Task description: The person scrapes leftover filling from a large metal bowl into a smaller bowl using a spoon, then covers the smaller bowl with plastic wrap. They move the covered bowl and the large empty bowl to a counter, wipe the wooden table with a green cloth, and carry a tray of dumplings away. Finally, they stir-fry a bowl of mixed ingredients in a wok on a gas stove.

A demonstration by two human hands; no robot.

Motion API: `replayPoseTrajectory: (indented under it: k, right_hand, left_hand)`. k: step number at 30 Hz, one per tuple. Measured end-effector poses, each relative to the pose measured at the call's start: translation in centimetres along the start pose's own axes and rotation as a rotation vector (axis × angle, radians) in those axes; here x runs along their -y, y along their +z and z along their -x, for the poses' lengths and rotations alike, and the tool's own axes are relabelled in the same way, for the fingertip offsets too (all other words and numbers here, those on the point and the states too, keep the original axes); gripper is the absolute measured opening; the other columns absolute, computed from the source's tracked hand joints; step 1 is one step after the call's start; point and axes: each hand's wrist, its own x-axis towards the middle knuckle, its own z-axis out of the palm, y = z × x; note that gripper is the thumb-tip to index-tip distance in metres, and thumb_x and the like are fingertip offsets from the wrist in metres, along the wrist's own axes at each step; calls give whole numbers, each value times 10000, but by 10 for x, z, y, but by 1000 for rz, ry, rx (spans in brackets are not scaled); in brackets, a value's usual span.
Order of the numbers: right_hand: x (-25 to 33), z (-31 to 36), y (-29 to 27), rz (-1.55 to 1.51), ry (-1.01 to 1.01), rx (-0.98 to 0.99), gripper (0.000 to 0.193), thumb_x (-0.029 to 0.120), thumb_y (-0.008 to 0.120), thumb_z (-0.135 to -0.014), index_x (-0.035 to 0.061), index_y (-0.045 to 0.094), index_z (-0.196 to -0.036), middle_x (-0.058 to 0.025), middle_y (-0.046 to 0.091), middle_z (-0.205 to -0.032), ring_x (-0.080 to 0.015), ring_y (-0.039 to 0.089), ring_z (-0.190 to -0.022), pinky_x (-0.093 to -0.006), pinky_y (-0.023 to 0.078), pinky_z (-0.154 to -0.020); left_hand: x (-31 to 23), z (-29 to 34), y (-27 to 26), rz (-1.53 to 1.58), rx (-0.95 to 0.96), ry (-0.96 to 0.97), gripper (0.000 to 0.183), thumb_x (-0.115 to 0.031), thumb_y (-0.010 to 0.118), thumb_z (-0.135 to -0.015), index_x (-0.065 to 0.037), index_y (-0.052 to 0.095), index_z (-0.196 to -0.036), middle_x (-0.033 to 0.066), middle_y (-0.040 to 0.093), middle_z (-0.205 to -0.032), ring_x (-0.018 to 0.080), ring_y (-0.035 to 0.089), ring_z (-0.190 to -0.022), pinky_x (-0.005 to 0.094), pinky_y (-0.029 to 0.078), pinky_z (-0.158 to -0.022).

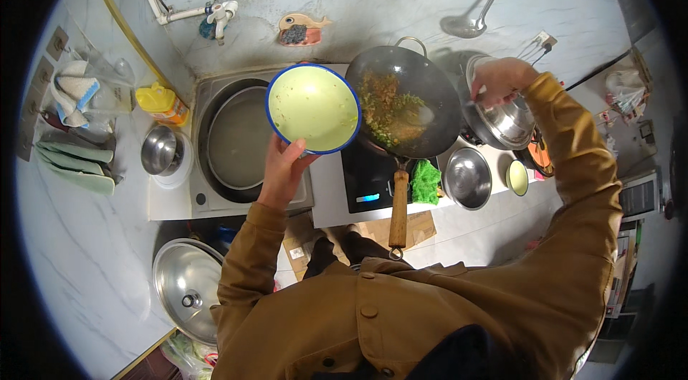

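My left hand [283,165] holds a pale yellow-green bowl [314,109] with a blue rim, thumb over its near edge. The bowl is tilted toward me and shows only small specks inside. Just right of it, a dark wok [437,79] with a wooden handle [399,211] sits over a black induction cooktop [360,183]. Chopped green and brown food [390,111] lies in the wok. Right of the wok, my right hand [504,82] is closed at the top of a shiny metal lid [510,125]; its fingertips are partly hidden.
A sink [304,193] holding a large basin [240,138] is at the left, with a yellow jug [161,102] beside it. A green cloth [426,183], a steel bowl [468,179] and a small green bowl [517,178] line the front right. A ladle [473,21] hangs on the wall.
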Motion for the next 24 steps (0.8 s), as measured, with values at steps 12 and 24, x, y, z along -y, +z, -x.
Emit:
replayPoseTrajectory:
  k: [12, 24]
  right_hand:
    - [-5, -39, 30, -342, -131, -264, 334, 136, 624, -759, 24, 663, -1071, -80, 593, -590, -157, 547, -448, -296, 448, -428]
    - [-21, -16, -1, -339, -142, 392, 416, 233, 630, -863, 69, 583, -1242, -91, 663, -745, -142, 580, -548, -276, 470, -488]
  left_hand:
    - [12, 4, 3, 77, -41, 27, 709, -331, 681, -801, -96, 356, -1385, 91, 464, -1348, 250, 495, -1209, 453, 436, -970]
    - [23, 11, 1, 121, -44, 17, 675, -253, 696, -792, -85, 367, -1356, 97, 477, -1316, 243, 506, -1193, 436, 465, -952]
